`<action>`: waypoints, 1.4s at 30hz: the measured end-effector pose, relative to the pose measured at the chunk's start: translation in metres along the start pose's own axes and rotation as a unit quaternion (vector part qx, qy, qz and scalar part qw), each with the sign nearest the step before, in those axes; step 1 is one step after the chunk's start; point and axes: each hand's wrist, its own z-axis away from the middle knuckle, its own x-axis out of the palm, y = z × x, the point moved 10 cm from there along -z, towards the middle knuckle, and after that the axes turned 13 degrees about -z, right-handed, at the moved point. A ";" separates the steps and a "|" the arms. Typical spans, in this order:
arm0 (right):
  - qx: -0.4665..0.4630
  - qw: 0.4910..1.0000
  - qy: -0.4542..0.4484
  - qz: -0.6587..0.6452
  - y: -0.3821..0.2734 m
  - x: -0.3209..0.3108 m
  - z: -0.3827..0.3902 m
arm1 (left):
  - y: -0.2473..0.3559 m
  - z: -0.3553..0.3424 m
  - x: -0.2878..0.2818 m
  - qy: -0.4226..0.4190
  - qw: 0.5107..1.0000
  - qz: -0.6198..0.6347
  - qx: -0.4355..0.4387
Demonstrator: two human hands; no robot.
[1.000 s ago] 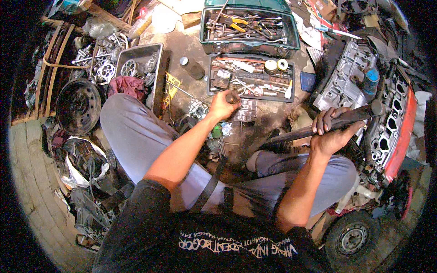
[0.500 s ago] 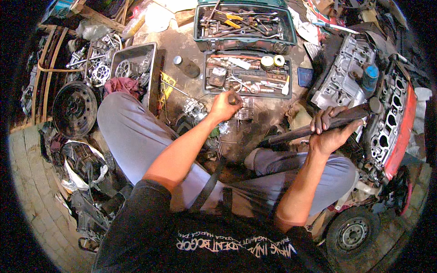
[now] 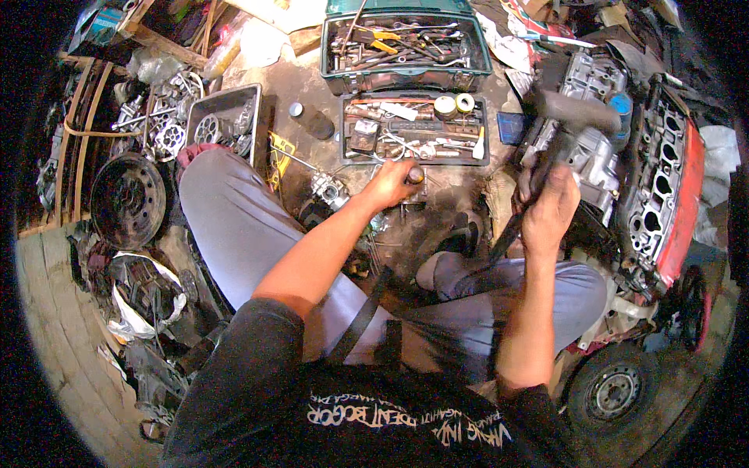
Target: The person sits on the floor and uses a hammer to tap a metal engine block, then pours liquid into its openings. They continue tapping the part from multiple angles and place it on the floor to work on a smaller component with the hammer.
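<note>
My left hand is closed around a short, round-ended metal piece, whose exact kind does not show. It is held upright over a small metal block on the floor between my legs; my hand partly covers both. To the right, my right hand grips the dark handle of a hammer. The hammer's head is raised up and slightly blurred, in front of a grey metal engine part. Just left of the block lies a carburetor-like metal part.
Beyond my left hand are a tray of sockets and tools and an open green toolbox. At right stand a cylinder head, a blue can and a wheel. A metal bin and a steel rim lie left.
The hammer has swung from a slanting position across my right hand to head-up, and my right fingers have closed on its handle. My left hand stays over the block.
</note>
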 end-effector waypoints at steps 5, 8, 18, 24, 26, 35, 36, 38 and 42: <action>-0.046 0.962 -0.199 0.182 -0.037 0.051 -0.001 | 0.005 -0.004 -0.002 0.034 0.999 0.022 0.037; -0.044 0.933 -0.273 0.228 0.007 0.053 0.019 | 0.008 -0.006 -0.001 0.050 0.997 0.021 0.059; -0.018 0.917 -0.272 0.292 0.081 0.060 0.070 | -0.007 -0.010 0.013 0.021 0.999 0.016 0.036; -0.010 0.867 -0.294 0.402 0.109 0.058 0.071 | -0.005 -0.012 0.011 -0.029 0.999 0.033 0.022; -0.020 0.884 -0.280 0.375 0.100 0.057 0.067 | 0.001 -0.006 0.003 -0.012 0.998 0.052 0.016; 0.024 0.853 -0.339 0.396 0.119 0.060 0.081 | 0.002 -0.004 0.011 -0.056 0.998 0.014 0.019; -0.002 0.875 -0.311 0.372 0.108 0.058 0.076 | 0.003 -0.009 0.006 -0.033 0.999 0.015 0.034; -0.042 0.908 -0.270 0.317 0.082 0.061 0.080 | 0.002 0.000 0.003 0.006 0.999 0.024 0.047; 0.029 0.865 -0.305 0.397 0.111 0.061 0.084 | 0.012 -0.001 -0.007 0.026 0.996 0.049 0.068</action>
